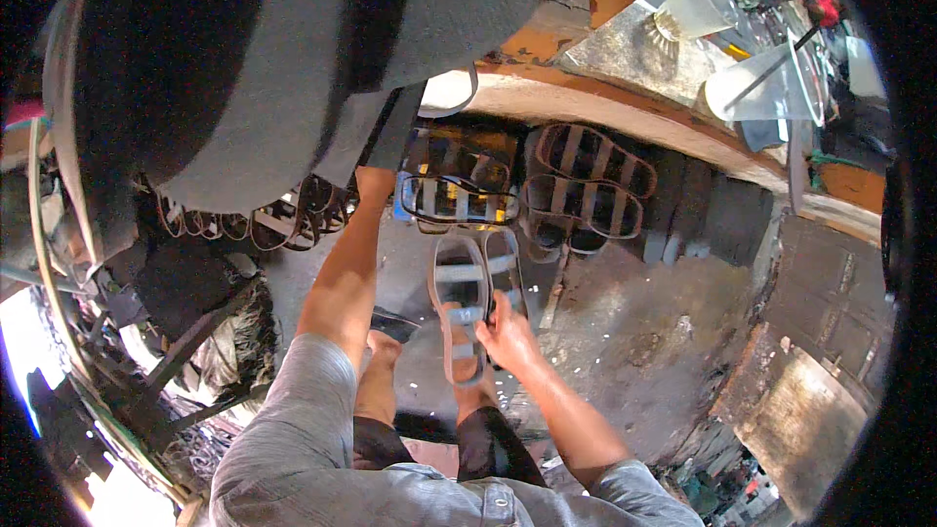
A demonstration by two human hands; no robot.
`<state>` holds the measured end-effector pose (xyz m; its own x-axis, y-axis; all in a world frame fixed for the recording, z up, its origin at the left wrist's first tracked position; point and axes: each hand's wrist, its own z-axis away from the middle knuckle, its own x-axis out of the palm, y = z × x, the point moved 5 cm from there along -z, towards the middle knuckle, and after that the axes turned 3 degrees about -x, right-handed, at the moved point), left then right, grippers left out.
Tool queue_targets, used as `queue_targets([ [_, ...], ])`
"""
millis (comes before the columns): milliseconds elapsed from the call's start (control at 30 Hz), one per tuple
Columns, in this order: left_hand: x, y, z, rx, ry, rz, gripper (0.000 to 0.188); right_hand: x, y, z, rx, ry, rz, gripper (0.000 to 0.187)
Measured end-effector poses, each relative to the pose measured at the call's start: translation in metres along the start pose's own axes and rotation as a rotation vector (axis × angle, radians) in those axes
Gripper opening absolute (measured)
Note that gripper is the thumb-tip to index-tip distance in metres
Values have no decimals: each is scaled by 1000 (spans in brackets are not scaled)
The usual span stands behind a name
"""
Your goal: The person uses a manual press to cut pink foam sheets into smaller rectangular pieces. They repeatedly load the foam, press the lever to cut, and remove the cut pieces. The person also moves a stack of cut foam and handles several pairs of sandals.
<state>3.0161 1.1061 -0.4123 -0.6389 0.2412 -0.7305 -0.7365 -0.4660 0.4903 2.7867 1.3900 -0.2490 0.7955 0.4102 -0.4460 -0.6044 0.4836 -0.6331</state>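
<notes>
My right hand (509, 336) is closed at the side of a grey sole-shaped frame (468, 274) with flat straps across it. A second such frame (502, 263) lies close against it on the right, partly behind my fingers. My left arm stretches up and forward, and my left hand (375, 182) reaches a hanging dark grey sheet (293, 68). The sheet's strip hides most of that hand, so its fingers do not show.
More sole-shaped frames (583, 207) lie ahead against a low wall. Wire-like loops (283, 222) hang at the left under the sheet. Clear plastic cups (699, 8) stand on a ledge at the upper right. A worn board (795, 429) leans at the right; my bare feet (383, 349) are below.
</notes>
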Motion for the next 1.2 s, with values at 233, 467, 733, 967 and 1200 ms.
queue_targets([
  [233,9,-35,11,-161,-13,32,48,9,-26,-133,-116,257,105,55],
  [467,1,-17,4,155,197,-20,35,9,-43,-195,-121,361,282,61],
  [733,10,-1,21,322,169,-196,25,9,-35,-183,-134,375,267,62],
  [967,27,-13,18,406,256,-219,29,15,-23,-200,-101,384,318,66],
  [1200,23,-32,10,296,169,-79,35,11,-31,-204,-69,456,391,55],
])
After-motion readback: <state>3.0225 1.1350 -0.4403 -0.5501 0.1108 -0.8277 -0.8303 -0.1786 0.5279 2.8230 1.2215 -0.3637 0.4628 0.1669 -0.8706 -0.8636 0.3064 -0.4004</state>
